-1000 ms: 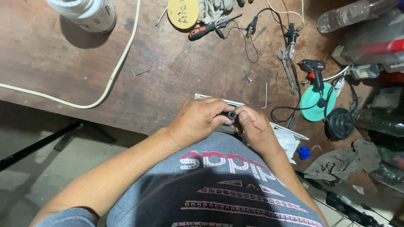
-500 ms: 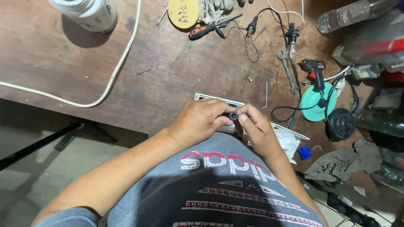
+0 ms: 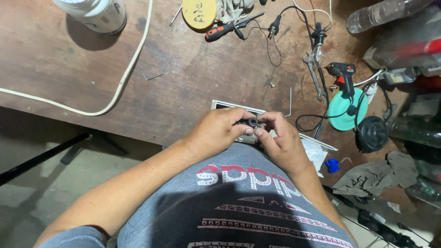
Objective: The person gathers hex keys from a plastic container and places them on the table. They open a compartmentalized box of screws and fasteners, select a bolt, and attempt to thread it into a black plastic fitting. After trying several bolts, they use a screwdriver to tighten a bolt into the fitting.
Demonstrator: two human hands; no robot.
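Barely anything has shifted since half a second ago: the left hand (image 3: 216,133) and right hand (image 3: 280,140) stay closed together on the small black ring-shaped part (image 3: 251,122), pinched between the fingertips at the near table edge, just above the person's lap. By my judgement the work on this part is mid-way, since it is in hand and not set down, though what is done to it is too small to tell. Farther out lie a metal frame (image 3: 220,104) under the hands, a black glue gun (image 3: 343,73) at two o'clock, a red-handled screwdriver (image 3: 225,28) at twelve, and a white cable (image 3: 128,69) at ten.
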